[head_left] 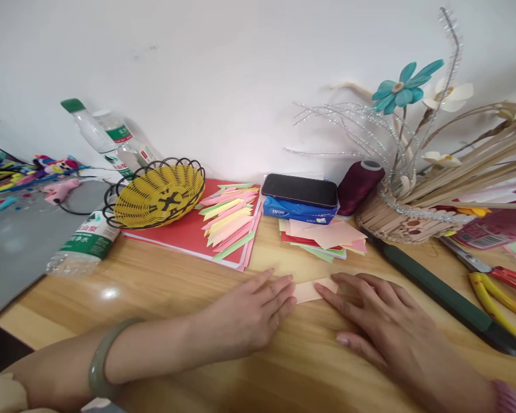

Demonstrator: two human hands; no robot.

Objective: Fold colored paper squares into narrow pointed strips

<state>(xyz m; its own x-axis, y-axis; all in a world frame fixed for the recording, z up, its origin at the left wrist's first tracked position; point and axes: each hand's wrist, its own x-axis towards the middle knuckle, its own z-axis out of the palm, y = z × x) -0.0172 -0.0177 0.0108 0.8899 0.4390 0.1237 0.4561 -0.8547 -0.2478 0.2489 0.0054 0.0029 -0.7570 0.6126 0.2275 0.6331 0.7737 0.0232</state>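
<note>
A pale peach strip of folded paper [308, 291] lies on the wooden table between my two hands. My left hand [251, 310] rests flat with its fingers stretched out, the tips at the strip's left end. My right hand [382, 315] has its fingers spread, and the index fingertip presses on the strip's right part. The right hand's thumb stays apart from the paper, on the table side nearer me. Under the right fingers, the strip's far end is hidden. Just beyond lies a pile of coloured paper pieces [327, 234].
Folded paper strips [232, 221] lie on red sheets [167, 232], beside a yellow woven basket [155, 195]. A phone [300, 190] tops a blue tissue pack [298, 210]. A dark thread spool [359, 186], a green-handled tool [438, 287], pliers [494, 295] and a bottle [86, 244] stand or lie around.
</note>
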